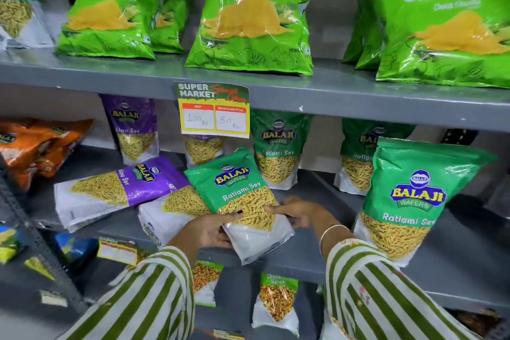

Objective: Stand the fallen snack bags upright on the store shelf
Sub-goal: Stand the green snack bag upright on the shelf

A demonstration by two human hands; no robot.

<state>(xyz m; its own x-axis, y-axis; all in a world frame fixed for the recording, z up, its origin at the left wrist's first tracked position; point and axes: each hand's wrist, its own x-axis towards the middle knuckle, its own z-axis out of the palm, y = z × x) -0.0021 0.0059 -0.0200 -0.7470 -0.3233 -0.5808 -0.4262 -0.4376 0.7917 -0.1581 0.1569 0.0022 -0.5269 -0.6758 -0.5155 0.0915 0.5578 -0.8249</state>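
Head view: both forearms reach in over the middle shelf. The left hand and right hand clasp a tilted green Ratlami Sev bag, fingers apparently curled behind it; a purple Aloo Sev bag lies flat alongside.

Green-and-white striped sleeves, thin bangle

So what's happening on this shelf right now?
A person in striped sleeves is tidying the middle shelf. Both hands hold a green Ratlami Sev bag that is tilted: the left hand grips its lower left edge, the right hand its right side. A purple Aloo Sev bag lies flat to the left, and another fallen bag sits partly under the held one. A large green Ratlami Sev bag stands upright on the right.
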